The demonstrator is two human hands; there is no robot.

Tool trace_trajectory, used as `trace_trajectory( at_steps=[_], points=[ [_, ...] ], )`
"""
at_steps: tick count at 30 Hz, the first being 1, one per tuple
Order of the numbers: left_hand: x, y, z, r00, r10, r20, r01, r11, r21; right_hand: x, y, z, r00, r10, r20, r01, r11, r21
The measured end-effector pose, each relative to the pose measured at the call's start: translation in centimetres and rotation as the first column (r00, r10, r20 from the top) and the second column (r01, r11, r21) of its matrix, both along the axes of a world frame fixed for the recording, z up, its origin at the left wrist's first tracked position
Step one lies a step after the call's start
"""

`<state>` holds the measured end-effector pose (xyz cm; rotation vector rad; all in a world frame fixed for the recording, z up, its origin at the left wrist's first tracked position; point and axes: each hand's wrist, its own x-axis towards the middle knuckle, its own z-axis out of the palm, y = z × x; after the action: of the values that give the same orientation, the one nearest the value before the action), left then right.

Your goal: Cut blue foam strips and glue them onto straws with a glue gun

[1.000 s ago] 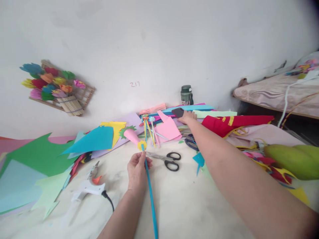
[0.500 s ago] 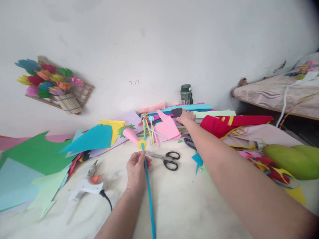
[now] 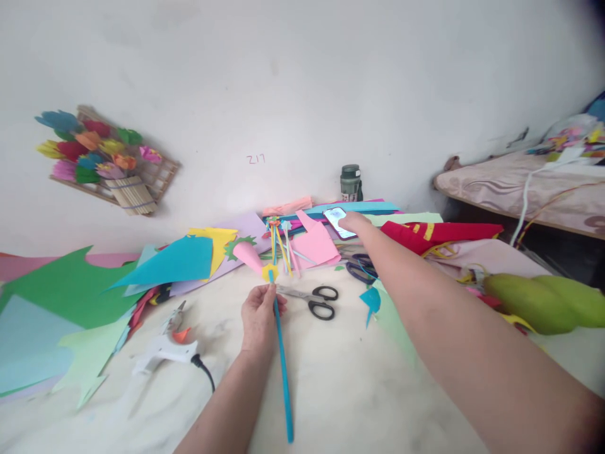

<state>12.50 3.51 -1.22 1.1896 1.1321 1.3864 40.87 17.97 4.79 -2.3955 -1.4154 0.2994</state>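
A long blue paper-wrapped stick (image 3: 283, 372) with a yellow flower-shaped piece (image 3: 270, 272) at its top is pinched in my left hand (image 3: 259, 315). Just beyond that flower lies a pink paper cone (image 3: 246, 253) with a green fringed edge. My right hand (image 3: 353, 222) reaches to the back of the table and is closed at the right edge of a phone (image 3: 335, 219) with a lit screen. Its fingers are partly hidden. Black-handled scissors (image 3: 322, 302) lie beside my left hand, blades pointing towards it. Dark-handled scissors (image 3: 362, 270) lie partly under my right forearm.
A white glue gun (image 3: 167, 347) with a black cord rests on the left. Coloured paper sheets (image 3: 51, 296) spread behind it. Finished thin paper flowers (image 3: 280, 243) lie at the back, near a dark green bottle (image 3: 350, 183). Green fruit (image 3: 534, 302) sits at the right.
The phone's dark face now shows a lit screen, tilted towards me. My right hand has shifted slightly down and to the right. My left hand keeps its hold on the stick.
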Motion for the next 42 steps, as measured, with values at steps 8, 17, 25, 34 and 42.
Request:
trace_trajectory(
  at_steps=[8,17,25,34,42],
  points=[
    [0.0,0.1,-0.1,1.000,-0.005,0.028,0.005,1.000,0.007,0.8,-1.8,2.3,0.967,0.147,0.209,-0.095,0.966,-0.240],
    [0.2,0.1,0.3,1.000,0.009,0.021,-0.009,1.000,-0.023,0.8,-6.0,0.9,0.778,0.407,0.479,-0.285,0.907,-0.308],
    [0.0,0.4,-0.1,0.999,0.003,0.035,-0.003,1.000,0.003,1.7,-6.6,-2.1,0.843,0.369,0.391,-0.301,0.927,-0.226],
    [-0.1,0.3,0.0,1.000,-0.009,0.024,0.010,1.000,-0.005,1.2,-6.7,-2.0,0.874,0.344,0.343,-0.284,0.935,-0.215],
    [-0.1,0.4,-0.2,1.000,-0.007,0.013,0.007,1.000,0.006,1.2,-6.6,-1.9,0.865,0.369,0.341,-0.291,0.921,-0.259]
  ],
)
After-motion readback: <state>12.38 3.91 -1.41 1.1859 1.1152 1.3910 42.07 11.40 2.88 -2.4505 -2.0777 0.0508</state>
